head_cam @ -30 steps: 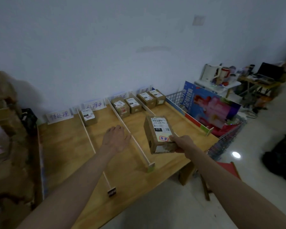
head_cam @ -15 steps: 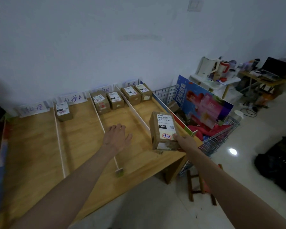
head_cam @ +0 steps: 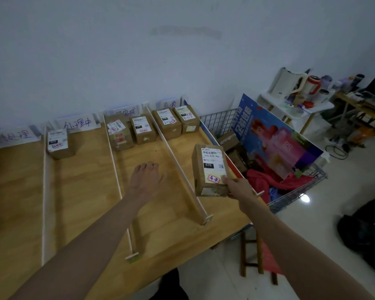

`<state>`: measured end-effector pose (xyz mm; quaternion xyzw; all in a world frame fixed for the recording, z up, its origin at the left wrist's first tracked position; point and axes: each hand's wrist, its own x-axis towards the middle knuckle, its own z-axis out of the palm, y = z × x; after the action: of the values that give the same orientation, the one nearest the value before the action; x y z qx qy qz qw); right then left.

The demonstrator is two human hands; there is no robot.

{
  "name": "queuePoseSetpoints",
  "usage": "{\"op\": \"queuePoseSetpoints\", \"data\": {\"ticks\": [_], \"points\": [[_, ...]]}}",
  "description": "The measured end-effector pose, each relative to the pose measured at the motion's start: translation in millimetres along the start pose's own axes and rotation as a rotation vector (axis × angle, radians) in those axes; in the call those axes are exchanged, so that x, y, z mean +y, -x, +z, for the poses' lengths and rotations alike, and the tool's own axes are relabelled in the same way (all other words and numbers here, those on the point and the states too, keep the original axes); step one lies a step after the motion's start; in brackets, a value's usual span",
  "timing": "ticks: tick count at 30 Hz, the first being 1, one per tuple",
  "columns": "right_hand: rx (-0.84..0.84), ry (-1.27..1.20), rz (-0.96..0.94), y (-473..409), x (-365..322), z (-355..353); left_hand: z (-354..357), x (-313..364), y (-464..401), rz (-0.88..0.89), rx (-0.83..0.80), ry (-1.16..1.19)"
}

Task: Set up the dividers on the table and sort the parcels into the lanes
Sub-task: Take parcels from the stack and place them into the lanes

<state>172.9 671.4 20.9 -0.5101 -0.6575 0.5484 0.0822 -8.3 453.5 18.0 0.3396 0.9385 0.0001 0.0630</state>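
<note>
Right hand (head_cam: 239, 187) thumb pinned on the front lower corner of a parcel (head_cam: 209, 169), other fingers wrapped behind, out of sight; firm grip. Parcel held upright, tilted a bit left, off the table (head_cam: 78, 191), above the rightmost lane near its front end. It's a brown cardboard box, taped, white shipping label on the facing side with barcode, "070" printed twice, a QR code, and a red-bordered sticker with handwriting just beside the thumb. Bottom edge scuffed, pale tape.

Left hand (head_cam: 147, 178) fingers loosely bent, spread, holding nothing, over the third lane; cannot tell if it touches the wood.

3 thin white dividers run front to back: left divider (head_cam: 44, 191), middle divider (head_cam: 119, 187), right divider (head_cam: 178, 165). At the back: 1 box (head_cam: 60, 142) in lane 2, 2 boxes (head_cam: 130, 132) in lane 3, 2 boxes (head_cam: 175, 122) in lane 4, all labelled on top. Handwritten paper signs (head_cam: 78, 123) stand against the wall behind the lanes.

Wire basket (head_cam: 294, 191) just right of the table, with red cloth, more boxes, and a blue poster board (head_cam: 277, 139) leaning across it.
</note>
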Motion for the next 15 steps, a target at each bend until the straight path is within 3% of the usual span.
{"op": "queuePoseSetpoints", "data": {"ticks": [15], "points": [[-0.155,0.205,0.039,-144.5,-39.2,61.1,28.4,-2.6,-115.9,-0.129,-0.066,0.091]]}}
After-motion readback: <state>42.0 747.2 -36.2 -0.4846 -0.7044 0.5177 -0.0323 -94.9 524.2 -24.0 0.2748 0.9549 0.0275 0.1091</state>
